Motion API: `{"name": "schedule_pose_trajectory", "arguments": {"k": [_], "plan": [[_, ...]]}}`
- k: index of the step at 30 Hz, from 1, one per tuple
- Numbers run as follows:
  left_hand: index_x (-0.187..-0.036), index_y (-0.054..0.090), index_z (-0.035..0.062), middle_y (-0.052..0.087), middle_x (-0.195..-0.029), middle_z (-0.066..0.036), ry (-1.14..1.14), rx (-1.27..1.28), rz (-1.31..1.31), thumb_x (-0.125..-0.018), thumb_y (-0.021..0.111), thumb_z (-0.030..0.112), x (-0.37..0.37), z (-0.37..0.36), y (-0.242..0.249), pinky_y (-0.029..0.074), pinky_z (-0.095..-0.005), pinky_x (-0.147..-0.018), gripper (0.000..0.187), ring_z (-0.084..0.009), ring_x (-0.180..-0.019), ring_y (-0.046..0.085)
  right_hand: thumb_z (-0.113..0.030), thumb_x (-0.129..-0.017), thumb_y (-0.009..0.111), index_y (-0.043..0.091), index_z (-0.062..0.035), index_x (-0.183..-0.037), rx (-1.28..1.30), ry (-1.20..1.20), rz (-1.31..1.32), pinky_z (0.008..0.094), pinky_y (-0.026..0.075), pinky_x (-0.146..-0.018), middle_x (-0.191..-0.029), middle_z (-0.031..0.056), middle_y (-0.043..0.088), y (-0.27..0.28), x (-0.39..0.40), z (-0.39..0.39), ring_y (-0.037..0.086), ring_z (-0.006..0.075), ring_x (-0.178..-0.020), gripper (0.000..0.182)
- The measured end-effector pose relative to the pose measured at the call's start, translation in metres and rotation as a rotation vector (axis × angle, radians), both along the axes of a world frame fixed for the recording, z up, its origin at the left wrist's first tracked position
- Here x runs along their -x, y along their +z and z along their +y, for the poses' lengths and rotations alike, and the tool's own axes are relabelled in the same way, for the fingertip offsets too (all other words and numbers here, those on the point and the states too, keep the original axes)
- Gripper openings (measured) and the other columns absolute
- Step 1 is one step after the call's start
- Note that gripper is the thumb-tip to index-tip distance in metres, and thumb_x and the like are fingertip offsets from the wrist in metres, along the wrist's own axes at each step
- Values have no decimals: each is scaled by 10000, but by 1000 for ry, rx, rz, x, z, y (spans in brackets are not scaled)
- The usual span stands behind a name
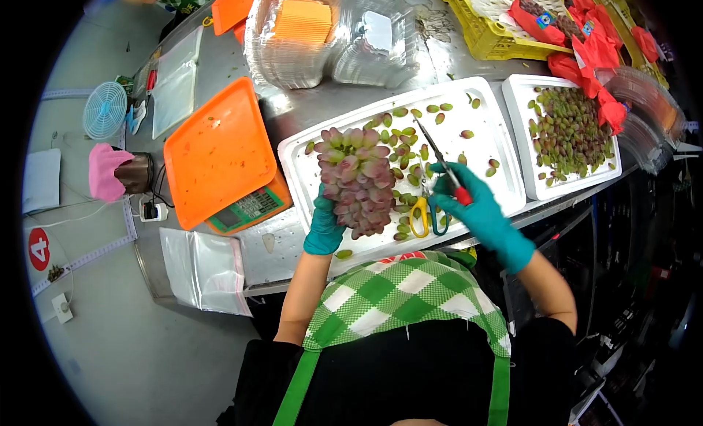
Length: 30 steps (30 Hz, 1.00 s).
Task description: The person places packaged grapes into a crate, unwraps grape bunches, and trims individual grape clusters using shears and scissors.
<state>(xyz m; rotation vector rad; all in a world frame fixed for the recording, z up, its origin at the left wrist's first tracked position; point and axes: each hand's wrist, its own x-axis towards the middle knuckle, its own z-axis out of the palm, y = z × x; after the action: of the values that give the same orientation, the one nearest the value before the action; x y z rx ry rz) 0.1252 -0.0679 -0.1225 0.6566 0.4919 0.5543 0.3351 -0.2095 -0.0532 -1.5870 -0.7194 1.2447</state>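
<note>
My left hand (pixel 326 224), in a green glove, holds a large bunch of pinkish-purple grapes (pixel 356 178) over the left part of a white tray (pixel 501 147). My gloved right hand (pixel 480 210) grips red-handled scissors (pixel 444 162), their blades pointing up and left, to the right of the bunch. Under both hands the tray holds many loose green and reddish grapes (pixel 405 144). A second pair of scissors (pixel 427 215), with yellow and dark blue handles, lies in the tray's front part between my hands.
Left of the tray stands a scale with an orange pan (pixel 220 155). Plastic bags (pixel 205 268) lie at the front left. Stacked clear containers (pixel 293 41) stand behind. At right are a smaller white tray (pixel 520 133) of loose grapes and a yellow crate (pixel 483 41) with red wrapping.
</note>
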Motion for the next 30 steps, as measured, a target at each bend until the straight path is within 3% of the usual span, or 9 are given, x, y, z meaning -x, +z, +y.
{"name": "schedule_pose_trajectory", "arguments": {"k": [4,5,9,12,13,16,24,28,30], "plan": [[-1305,275,86,391,-1272,-77,18,-114,227,-581,746,418,-17,1,38,395,-355,-933,926,-210,-1141,430,-210,-800,603,425,-25,-1187,-74,-211,412,277,397,-879,-1055,75,544,-7,44,17,506,147,-997,464],[-1314,272,80,404,-1255,-75,23,-94,247,-612,708,194,-19,5,30,389,-327,-935,834,-189,-1120,442,-224,-811,589,419,-28,-1195,-22,-239,451,278,386,-893,-1073,77,538,-12,49,18,500,152,-1016,463],[-1355,192,86,401,-1236,-93,73,-479,159,-637,561,-13,-34,-3,44,385,-295,-928,813,-185,-1090,453,-227,-848,524,396,-9,-1205,-148,-335,818,328,383,-930,-1152,103,497,-36,57,22,496,203,-1056,437],[-1359,182,96,399,-1226,-99,-34,-509,390,-697,591,26,-21,17,49,400,-301,-911,782,-193,-1072,461,-221,-850,518,386,-18,-1216,-236,-312,931,336,382,-937,-1166,111,491,-48,56,20,496,206,-1060,439],[-1361,179,103,428,-1181,-105,-28,-224,357,-728,534,-2,-19,31,47,417,-306,-891,733,-188,-1046,475,-222,-851,517,378,-26,-1221,-243,-324,988,336,382,-938,-1173,108,487,-49,58,20,497,202,-1059,441],[-1340,235,114,369,-1301,-88,-108,119,35,-848,466,394,4,7,27,360,-368,-960,612,-233,-1144,426,-236,-849,523,385,-32,-1215,-81,-250,896,346,382,-940,-1165,102,494,-27,59,22,496,201,-1061,441],[-1337,241,116,352,-1315,-82,-103,328,-114,-845,437,439,13,-16,-26,349,-374,-967,621,-238,-1157,412,-374,-784,596,519,-44,-1088,48,-118,539,281,440,-716,-889,44,588,4,42,32,558,131,-808,455],[-1336,244,116,344,-1323,-80,-59,275,-100,-844,423,461,18,-8,-26,344,-377,-971,627,-240,-1164,405,-325,-716,662,430,10,-1170,-51,-316,-808,327,441,-705,-917,128,553,-59,-6,13,547,232,-848,610],[-1335,245,117,340,-1326,-78,-31,244,-89,-843,416,472,24,-5,-25,342,-378,-973,630,-241,-1168,402,-318,-691,679,393,30,-1197,107,-214,-1185,358,428,-746,-949,155,526,-71,-30,-6,533,281,-829,678]]}}
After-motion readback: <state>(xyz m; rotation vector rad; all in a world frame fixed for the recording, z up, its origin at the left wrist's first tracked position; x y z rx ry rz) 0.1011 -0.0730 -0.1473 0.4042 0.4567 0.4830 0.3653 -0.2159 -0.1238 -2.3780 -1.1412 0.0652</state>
